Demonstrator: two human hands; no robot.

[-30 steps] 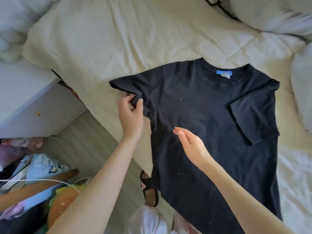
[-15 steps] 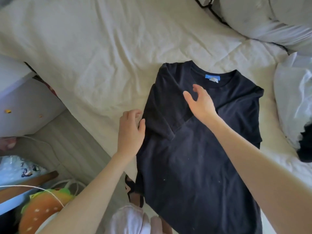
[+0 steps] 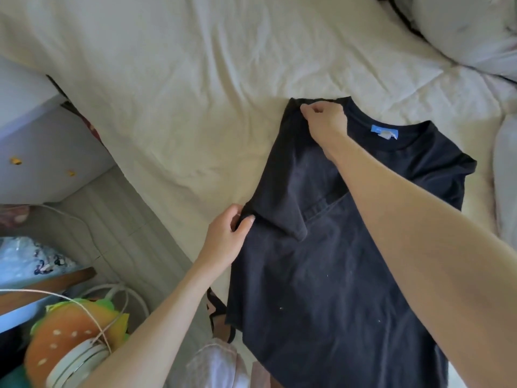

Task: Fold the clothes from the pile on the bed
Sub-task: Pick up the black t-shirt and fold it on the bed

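Note:
A black T-shirt (image 3: 321, 275) with a blue neck label (image 3: 383, 131) lies flat on the cream bed sheet (image 3: 195, 93), both sleeves folded inward. My left hand (image 3: 226, 239) pinches the shirt's left edge beside the folded sleeve. At the top left shoulder corner, my right hand (image 3: 324, 119) pinches the fabric, and its forearm crosses over the shirt. The shirt's lower hem runs out of the frame.
White bedding (image 3: 470, 32) is heaped at the upper right and a pale garment (image 3: 506, 175) lies at the right edge. A white cabinet (image 3: 42, 152) stands left of the bed. On the floor are a burger-shaped plush (image 3: 70, 343), cables and bags.
The left sleeve was folded inward over the shirt. My right hand moved up to the shoulder corner and pinched it. My left hand closed on the left edge.

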